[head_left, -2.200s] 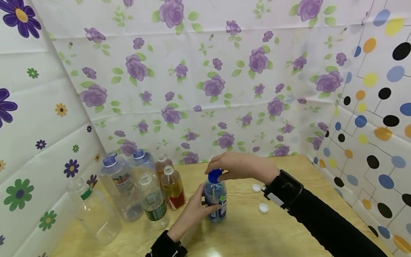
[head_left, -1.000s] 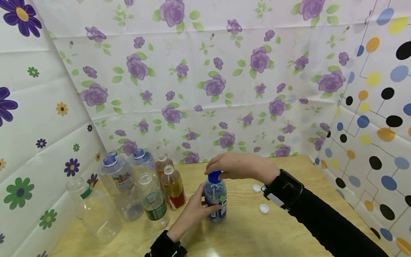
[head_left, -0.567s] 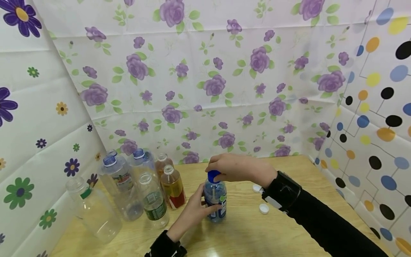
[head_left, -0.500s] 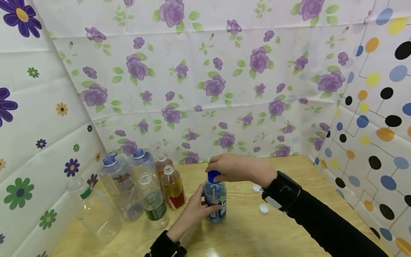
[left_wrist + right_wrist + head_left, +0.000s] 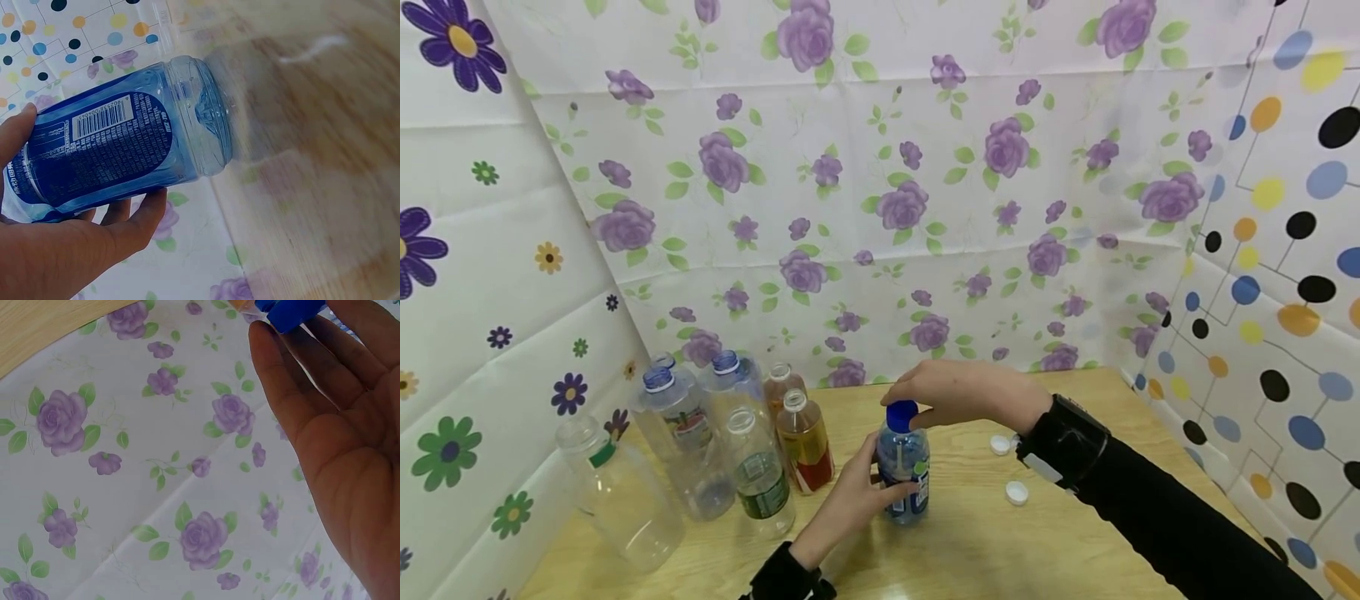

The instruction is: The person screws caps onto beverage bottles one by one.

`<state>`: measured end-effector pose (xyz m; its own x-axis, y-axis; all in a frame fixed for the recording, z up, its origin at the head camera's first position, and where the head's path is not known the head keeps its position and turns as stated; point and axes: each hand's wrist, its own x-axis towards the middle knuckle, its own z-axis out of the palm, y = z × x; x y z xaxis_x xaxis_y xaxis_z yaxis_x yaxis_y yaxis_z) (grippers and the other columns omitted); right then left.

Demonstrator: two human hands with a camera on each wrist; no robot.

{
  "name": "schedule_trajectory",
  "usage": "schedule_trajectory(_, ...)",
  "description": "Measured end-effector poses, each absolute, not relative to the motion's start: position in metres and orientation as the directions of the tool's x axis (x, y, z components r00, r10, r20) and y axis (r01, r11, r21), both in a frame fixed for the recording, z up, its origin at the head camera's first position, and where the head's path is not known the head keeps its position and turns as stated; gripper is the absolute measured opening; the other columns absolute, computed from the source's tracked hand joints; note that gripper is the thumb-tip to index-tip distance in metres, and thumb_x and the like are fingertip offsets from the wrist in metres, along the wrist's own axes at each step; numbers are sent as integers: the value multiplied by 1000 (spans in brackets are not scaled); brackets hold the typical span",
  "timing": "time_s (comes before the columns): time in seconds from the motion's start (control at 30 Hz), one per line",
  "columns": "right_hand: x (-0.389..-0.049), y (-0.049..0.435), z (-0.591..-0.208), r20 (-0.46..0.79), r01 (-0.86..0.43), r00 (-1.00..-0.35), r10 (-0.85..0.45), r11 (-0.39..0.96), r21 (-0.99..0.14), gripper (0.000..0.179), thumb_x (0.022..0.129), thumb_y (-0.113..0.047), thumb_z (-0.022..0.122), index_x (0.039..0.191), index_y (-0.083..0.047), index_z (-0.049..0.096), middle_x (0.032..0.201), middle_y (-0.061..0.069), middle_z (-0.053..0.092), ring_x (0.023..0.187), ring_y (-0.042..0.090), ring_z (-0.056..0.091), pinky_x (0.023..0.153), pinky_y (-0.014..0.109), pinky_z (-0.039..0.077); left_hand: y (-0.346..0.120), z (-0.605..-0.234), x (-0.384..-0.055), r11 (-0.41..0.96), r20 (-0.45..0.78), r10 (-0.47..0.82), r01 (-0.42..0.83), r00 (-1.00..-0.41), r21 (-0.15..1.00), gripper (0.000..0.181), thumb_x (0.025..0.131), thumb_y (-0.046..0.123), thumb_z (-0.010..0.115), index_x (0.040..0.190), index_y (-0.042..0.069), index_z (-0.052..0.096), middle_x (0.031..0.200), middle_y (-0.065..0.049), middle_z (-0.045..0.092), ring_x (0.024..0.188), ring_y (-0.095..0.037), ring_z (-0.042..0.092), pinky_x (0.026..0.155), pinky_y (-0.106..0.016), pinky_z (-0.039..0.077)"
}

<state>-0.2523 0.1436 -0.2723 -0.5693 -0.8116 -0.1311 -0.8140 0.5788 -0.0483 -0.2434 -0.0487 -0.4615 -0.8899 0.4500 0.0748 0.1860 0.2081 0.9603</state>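
Note:
A clear blue plastic bottle (image 5: 902,458) with a dark blue label stands upright on the table. My left hand (image 5: 857,492) grips it low around the label, and the left wrist view shows the thumb and fingers (image 5: 153,212) on opposite sides of the bottle (image 5: 106,140). A blue screw cap (image 5: 901,415) sits at the bottle's mouth. From above, my right hand (image 5: 966,392) pinches that cap between thumb and fingers. In the right wrist view the blue cap (image 5: 294,312) shows at the top edge, by the fingertips of the right hand (image 5: 350,437).
Several uncapped bottles stand at the left, among them a large clear one (image 5: 625,508), one with a green label (image 5: 760,479) and an amber one (image 5: 805,442). Two white caps (image 5: 1017,492) lie at the right on the wooden table (image 5: 985,550). Patterned sheets surround it.
The right hand has shifted slightly to the right at the cap, and its wrist has turned a little. The left hand keeps its grip, and the bottle stays in place.

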Motion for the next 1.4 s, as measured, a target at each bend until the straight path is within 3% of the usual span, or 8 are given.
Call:
schedule_trajectory(0.2,-252,143,-274,-98,-822,-563,-821,568,-31,39,97,-16,71,135,-8,64,129,8,69,113,18,68,92,25,59,-48,-462,-243,207,70,460,183,-885,961,92,89,38,80,160,22,24,157,-10,40,143,-35,40,111,-48,47)
schedule_trajectory(0.47,-251,137,-279,-62,-780,-626,-777,626,24,35,97,-30,71,124,-9,70,111,5,72,98,16,70,83,23,59,-49,-462,-242,212,64,458,178,-887,961,91,89,39,79,160,24,24,157,-11,40,143,-36,40,111,-48,47)
schedule_trajectory(0.6,-251,136,-278,-69,-771,-636,-769,637,15,37,96,-30,72,126,-8,69,115,7,72,100,17,70,84,25,60,-49,-462,-243,221,61,450,177,-891,959,92,89,40,80,160,24,25,157,-11,40,143,-36,41,110,-48,48)
schedule_trajectory(0.73,-250,139,-273,-98,-775,-630,-771,632,11,46,97,-30,71,135,-6,64,128,10,69,113,21,68,95,32,58,-49,-462,-243,222,65,449,182,-891,958,93,88,40,80,160,21,25,156,-12,41,142,-37,41,109,-49,49)
schedule_trajectory(0.9,-252,143,-265,-118,-813,-578,-808,582,4,51,95,-21,74,142,-9,60,139,8,63,126,23,61,104,35,55,-49,-460,-242,210,77,448,188,-891,959,93,88,38,81,160,19,25,156,-13,42,141,-37,42,109,-53,49)
schedule_trajectory(1.17,-257,145,-269,-120,-889,-454,-883,458,-1,48,93,-9,75,139,-9,63,138,6,65,125,19,62,101,27,55,-48,-462,-243,214,55,458,170,-887,962,92,89,41,79,160,23,24,157,-10,40,143,-35,41,112,-48,45)
schedule_trajectory(1.4,-257,143,-272,-97,-895,-445,-890,445,31,41,94,-11,74,134,-9,67,132,4,68,122,17,64,100,26,55,-49,-464,-245,221,67,449,183,-891,958,91,88,40,81,159,19,28,154,-11,44,140,-36,44,109,-53,49)
